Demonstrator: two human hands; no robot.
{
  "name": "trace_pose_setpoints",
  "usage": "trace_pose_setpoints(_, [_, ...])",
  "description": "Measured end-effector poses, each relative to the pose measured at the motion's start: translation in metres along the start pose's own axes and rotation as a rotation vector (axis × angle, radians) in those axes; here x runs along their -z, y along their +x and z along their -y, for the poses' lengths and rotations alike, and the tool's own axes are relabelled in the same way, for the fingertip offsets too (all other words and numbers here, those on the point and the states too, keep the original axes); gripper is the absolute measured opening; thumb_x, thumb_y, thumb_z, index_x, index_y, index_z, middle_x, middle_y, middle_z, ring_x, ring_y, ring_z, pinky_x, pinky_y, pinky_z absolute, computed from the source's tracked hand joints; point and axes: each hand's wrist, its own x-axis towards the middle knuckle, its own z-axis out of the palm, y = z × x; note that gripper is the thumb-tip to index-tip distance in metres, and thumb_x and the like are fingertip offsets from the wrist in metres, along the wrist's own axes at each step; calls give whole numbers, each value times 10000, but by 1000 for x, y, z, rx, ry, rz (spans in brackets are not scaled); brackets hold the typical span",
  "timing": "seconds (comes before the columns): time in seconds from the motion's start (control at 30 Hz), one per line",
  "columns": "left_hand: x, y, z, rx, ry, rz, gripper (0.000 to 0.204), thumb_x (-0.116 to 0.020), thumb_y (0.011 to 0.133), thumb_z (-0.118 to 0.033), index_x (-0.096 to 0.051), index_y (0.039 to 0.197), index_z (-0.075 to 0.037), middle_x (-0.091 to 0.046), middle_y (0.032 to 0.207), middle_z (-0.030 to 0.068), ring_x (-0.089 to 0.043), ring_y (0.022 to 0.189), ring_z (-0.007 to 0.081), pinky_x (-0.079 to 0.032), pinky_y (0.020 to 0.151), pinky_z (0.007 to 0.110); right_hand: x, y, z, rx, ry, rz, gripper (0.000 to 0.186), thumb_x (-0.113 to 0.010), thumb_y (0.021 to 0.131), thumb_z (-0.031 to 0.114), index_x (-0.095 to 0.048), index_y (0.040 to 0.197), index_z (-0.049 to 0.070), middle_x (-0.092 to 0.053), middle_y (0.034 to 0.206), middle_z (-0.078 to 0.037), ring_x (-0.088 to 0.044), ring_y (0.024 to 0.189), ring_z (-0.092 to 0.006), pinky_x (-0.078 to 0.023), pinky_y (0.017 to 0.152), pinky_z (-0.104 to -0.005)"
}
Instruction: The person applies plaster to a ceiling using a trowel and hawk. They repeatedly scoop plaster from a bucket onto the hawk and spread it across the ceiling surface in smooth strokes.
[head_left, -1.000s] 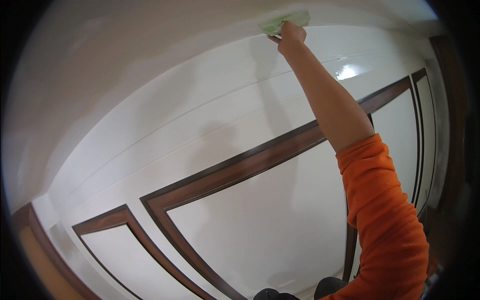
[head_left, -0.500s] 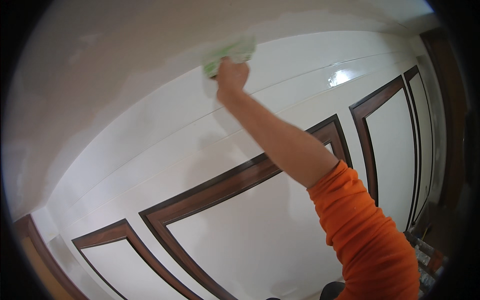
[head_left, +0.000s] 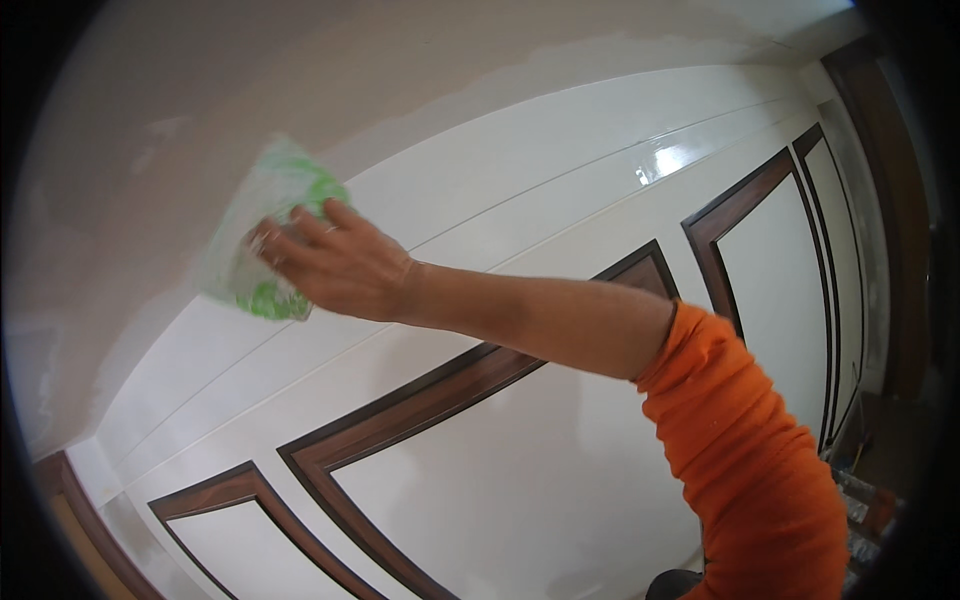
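Observation:
My right hand reaches up to the upper left at the end of an outstretched arm in an orange sleeve. Its fingers are bent over a broad, flat putty spreader, green and smeared with white paste, slightly blurred by motion. The spreader lies at the line where the patchy ceiling meets the white wall; whether its edge touches the surface I cannot tell. White paste also shows on the fingers. My left hand is out of the picture.
Dark brown wooden frames surround white panels on the wall. A brown door frame stands at the lower left, another dark frame at the far right. Cluttered, paste-spattered items lie low at the right.
My right hand has swept the spreader left and down along the ceiling line. The back of the hand and the spreader's broad face now show more fully.

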Motion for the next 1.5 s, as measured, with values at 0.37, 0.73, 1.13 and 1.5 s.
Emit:
trace_pose_setpoints(0.37, [-4,4,-14,0,34,6,291,-557,943,-209,-671,1113,-2,-692,947,155,-597,821,242,-492,738,375,25,8,-160,563,-1170,372,516,-705,781,231,-640,1281,117,-395,1470,-19,-392,1288,-221,-331,997,-351])
trace_pose_setpoints(0.73, [-3,-5,-11,-1,42,-17,286,-557,943,-208,-678,1098,-1,-692,937,152,-593,811,237,-491,734,373,143,-163,-332,-365,-1088,683,554,-603,861,107,-516,1408,121,-477,1466,-80,-511,1228,-272,-439,978,-419])
trace_pose_setpoints(1.13, [-28,10,22,-53,-50,33,251,-571,944,-184,-649,1081,12,-621,899,93,-525,774,187,-461,662,321,46,-102,-83,-1697,1470,-299,398,-606,909,133,-501,1241,-60,-576,1179,-182,-622,1071,-314,-573,913,-439])
trace_pose_setpoints(1.5, [-43,19,-124,-119,-190,172,248,-564,948,-172,-646,1080,22,-620,896,118,-528,772,192,-462,660,324,14,29,-167,-1508,1782,-1114,300,-405,1001,138,-489,1159,-103,-557,1170,-200,-578,1092,-360,-576,953,-485])
